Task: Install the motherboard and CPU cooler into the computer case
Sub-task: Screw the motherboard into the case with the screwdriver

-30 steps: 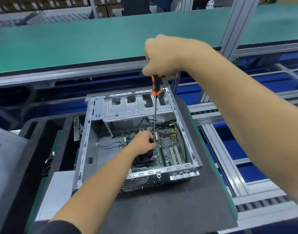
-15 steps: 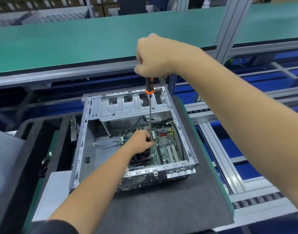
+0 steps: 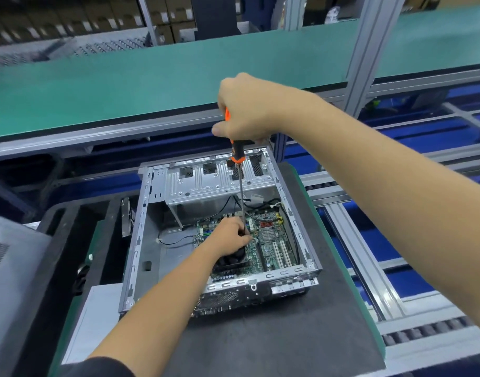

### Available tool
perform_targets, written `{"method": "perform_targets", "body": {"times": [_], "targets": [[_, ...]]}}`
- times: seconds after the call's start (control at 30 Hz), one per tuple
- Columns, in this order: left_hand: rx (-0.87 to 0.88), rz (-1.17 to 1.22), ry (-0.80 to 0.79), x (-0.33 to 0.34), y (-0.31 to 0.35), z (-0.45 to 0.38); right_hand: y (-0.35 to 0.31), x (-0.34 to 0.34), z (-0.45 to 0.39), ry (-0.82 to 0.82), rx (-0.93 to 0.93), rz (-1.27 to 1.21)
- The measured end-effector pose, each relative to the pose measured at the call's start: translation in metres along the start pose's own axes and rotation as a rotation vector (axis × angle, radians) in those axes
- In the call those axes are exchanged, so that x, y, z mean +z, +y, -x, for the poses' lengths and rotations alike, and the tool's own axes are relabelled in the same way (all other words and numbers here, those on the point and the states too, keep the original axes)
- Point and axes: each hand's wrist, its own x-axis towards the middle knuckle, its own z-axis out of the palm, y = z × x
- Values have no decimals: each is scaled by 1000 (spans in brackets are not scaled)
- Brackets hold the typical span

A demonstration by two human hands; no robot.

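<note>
Both my hands are busy: right hand [image 3: 245,110] wrapped around the screwdriver [image 3: 238,156], left hand [image 3: 229,235] pinching its shaft low over the CPU cooler [image 3: 233,261]. Within the open case [image 3: 141,240] on the grey mat, the green motherboard [image 3: 271,240] already sits; I judge cooler screws remain.

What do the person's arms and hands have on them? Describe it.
Both hands, the left hand and the right hand, are bare, with no gloves. The forearms are uncovered. A dark sleeve shows on the left upper arm; no watch or rings are visible.
</note>
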Motion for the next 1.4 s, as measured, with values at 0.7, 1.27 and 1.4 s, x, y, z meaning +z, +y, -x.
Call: {"method": "perform_targets", "body": {"times": [0.7, 1.27, 1.4], "targets": [[0, 59, 77, -60, -43, 60, -48, -8, -14, 152, -207, -353], [-43, 39, -101, -52, -50, 81, -78, 34, -25, 40, -255, -364], [-51, 13, -83, -47, -49, 80, -78, 34, -23, 18, -256, -385]]}}
